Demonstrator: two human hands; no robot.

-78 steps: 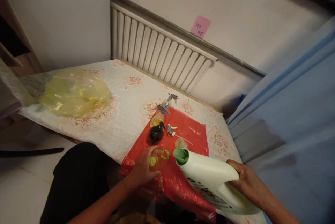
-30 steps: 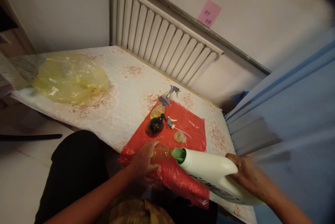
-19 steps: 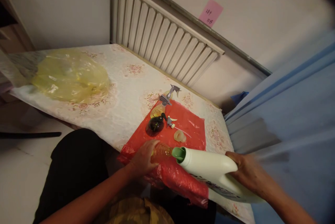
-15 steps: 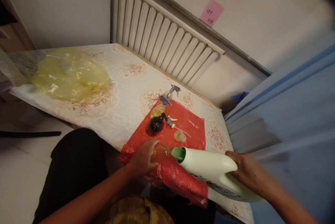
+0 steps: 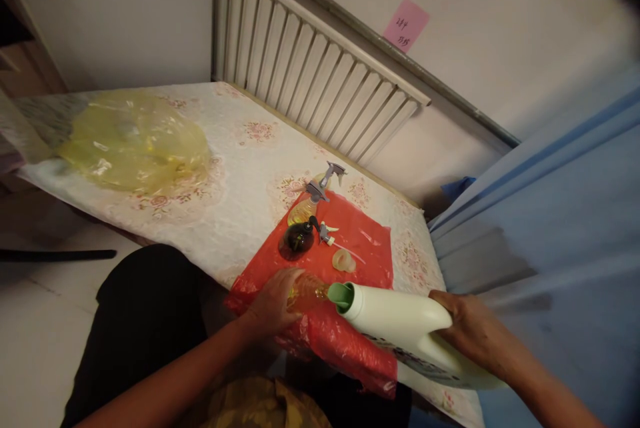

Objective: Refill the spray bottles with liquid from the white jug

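Left hand (image 5: pixel 277 301), lower centre of frame, grips clear bottle (image 5: pixel 306 293); right hand (image 5: pixel 473 331), lower right, grips pale jug (image 5: pixel 400 315) (green spout (image 5: pixel 341 294) facing the bottle).

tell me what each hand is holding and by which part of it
Left hand: the clear bottle, by its body. Right hand: the pale jug, by its handle.

Pink wall note (image 5: pixel 407 25), two handwritten lines, illegible, label (image 5: pixel 417 361) on pale jug (image 5: pixel 400 313), unreadable
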